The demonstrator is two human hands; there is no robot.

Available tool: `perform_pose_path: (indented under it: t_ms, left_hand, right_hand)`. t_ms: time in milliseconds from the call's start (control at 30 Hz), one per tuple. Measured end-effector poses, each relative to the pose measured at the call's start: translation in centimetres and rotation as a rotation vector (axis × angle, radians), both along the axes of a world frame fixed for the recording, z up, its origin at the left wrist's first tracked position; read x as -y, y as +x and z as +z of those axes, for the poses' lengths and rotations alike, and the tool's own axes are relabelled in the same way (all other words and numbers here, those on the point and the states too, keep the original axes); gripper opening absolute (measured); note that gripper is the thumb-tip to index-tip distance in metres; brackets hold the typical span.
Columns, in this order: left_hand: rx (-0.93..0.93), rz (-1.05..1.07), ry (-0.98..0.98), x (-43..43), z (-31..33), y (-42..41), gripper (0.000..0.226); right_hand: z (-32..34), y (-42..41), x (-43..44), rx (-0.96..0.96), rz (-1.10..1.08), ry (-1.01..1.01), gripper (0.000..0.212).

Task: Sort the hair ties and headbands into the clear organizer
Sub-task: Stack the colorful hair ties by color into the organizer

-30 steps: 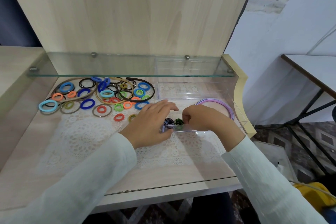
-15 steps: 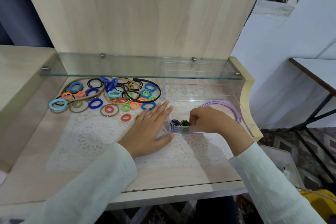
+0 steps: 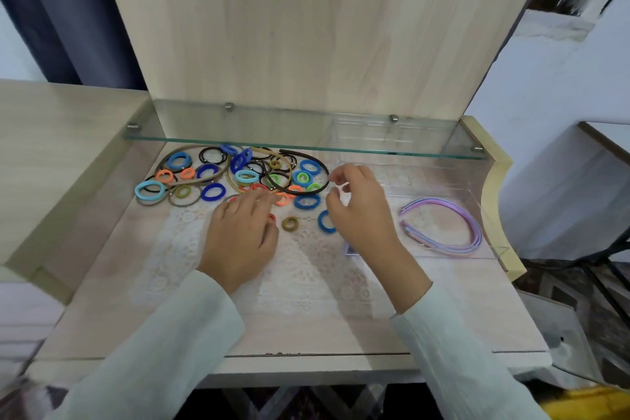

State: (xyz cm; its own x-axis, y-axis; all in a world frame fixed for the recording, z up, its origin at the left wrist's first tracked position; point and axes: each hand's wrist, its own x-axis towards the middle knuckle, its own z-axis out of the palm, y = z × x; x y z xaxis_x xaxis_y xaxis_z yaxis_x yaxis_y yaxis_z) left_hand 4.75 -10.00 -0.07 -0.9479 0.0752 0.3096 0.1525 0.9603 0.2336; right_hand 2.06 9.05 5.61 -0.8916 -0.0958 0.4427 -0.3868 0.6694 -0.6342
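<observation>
Left hand (image 3: 238, 235): open and flat, fingertips on the hair ties (image 3: 238, 177).
Right hand (image 3: 358, 211): fingers curled near a blue tie (image 3: 323, 221); we cannot tell if it pinches anything.
Hair ties: bright little rings piled left of the clear organizer (image 3: 491, 247). We think they feel soft, light and stretchy; pinch one side.
Headbands (image 3: 443, 225): purple, thin, inside the organizer.
</observation>
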Motion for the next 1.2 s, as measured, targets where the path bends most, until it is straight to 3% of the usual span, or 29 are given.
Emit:
perform_pose_path:
  t_ms: [267,433,867,1200]
  left_hand:
    - [0.01,0.128,-0.053,4.4,0.2,-0.6,0.053]
    - [0.011,0.144,-0.077,6.2,-0.7,-0.5,0.054]
    - [-0.291,-0.001,-0.004,6.8,-2.2,-0.3,0.022]
    - [-0.27,-0.03,0.074,7.0,-2.6,-0.4,0.026]
  right_hand:
    - [-3.3,-0.3,4.6,-0.068,0.166,0.221,0.021]
    - [-5.0,-0.1,6.0,-0.068,0.131,0.373,0.019]
    - [-7.1,-0.8,6.4,-0.068,0.149,0.27,0.01]
    - [-7.3,-0.8,6.2,-0.066,0.131,0.309,0.014]
